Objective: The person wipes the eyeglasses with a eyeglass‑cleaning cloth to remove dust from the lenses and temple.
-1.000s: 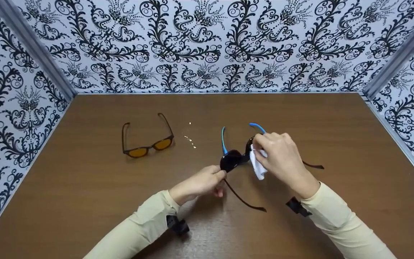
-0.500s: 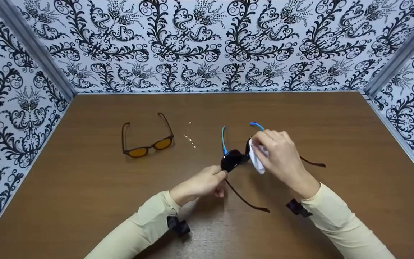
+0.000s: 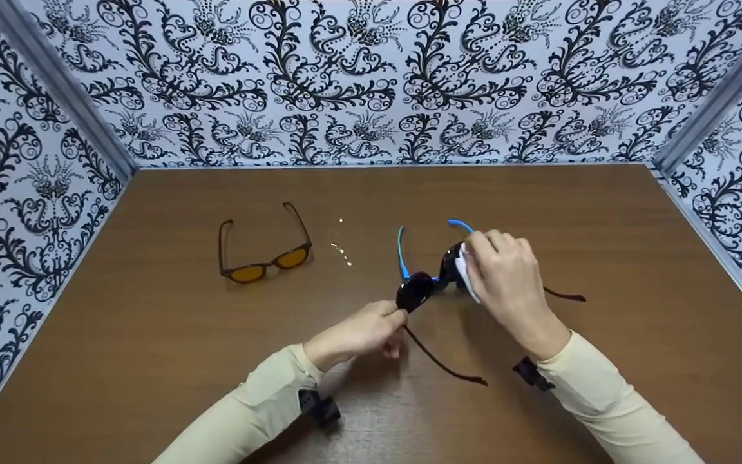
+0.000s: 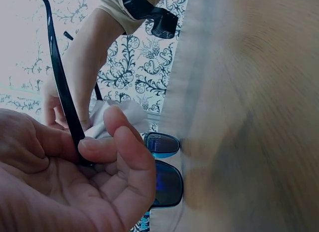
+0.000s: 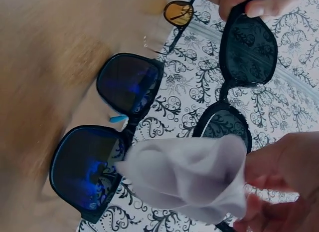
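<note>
My left hand point(image 3: 359, 330) pinches black sunglasses point(image 3: 415, 293) at the left hinge, thumb and fingertips on the frame. They are held up off the table with both temples spread toward me. In my right hand point(image 3: 511, 280) a white cloth point(image 3: 469, 274) is pressed at the other lens, which it partly covers. Seen from the right wrist, the cloth point(image 5: 184, 177) bunches over the lower lens, while the upper lens point(image 5: 249, 50) is bare. Right behind stands a second pair of sunglasses point(image 5: 92, 167), with dark bluish lenses and blue temples point(image 3: 401, 251).
Orange-lensed glasses point(image 3: 247, 273) rest on the brown table point(image 3: 171, 361) at the left, temples open toward the back. Small bright specks point(image 3: 340, 251) show on the tabletop beside them. Patterned walls point(image 3: 371, 84) enclose the back and both sides.
The right hand and cloth have shifted slightly right along the lens, baring more of its inner part. The left hand keeps its grip, and the sunglasses have tilted a little.
</note>
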